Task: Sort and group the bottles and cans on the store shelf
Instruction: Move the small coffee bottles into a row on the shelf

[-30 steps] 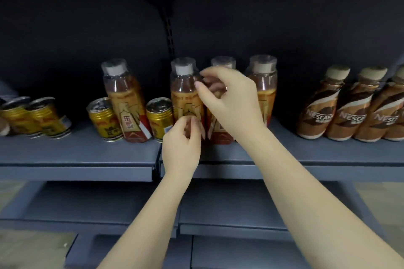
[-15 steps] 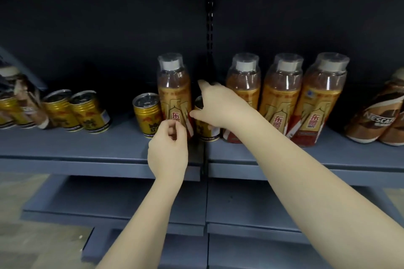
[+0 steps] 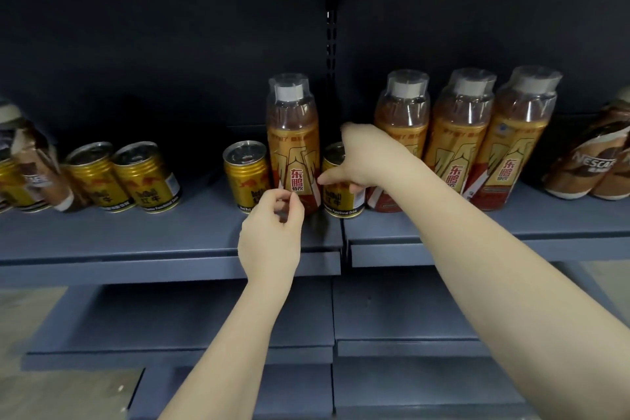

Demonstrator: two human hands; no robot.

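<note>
On the grey shelf (image 3: pixel 143 235) an orange energy-drink bottle (image 3: pixel 294 133) stands between two gold cans. My right hand (image 3: pixel 366 160) grips the gold can (image 3: pixel 335 194) to the bottle's right, thumb on its front and fingers over its top. My left hand (image 3: pixel 272 232) hovers in front of the bottle's base with its fingers loosely curled and nothing in them. The other gold can (image 3: pixel 246 174) stands just left of the bottle. Three more orange bottles (image 3: pixel 456 133) stand in a row to the right.
Two gold cans (image 3: pixel 122 177) stand further left, beside a tilted brown coffee bottle (image 3: pixel 30 160) and more cans at the left edge. Brown Nescafe bottles (image 3: pixel 589 164) sit at the far right. A dark back panel rises behind; lower shelves lie below.
My right hand left the orange bottles and came down onto the gold can right of the lone bottle. The view shifted left and closer. My left hand stayed in front of the bottle.
</note>
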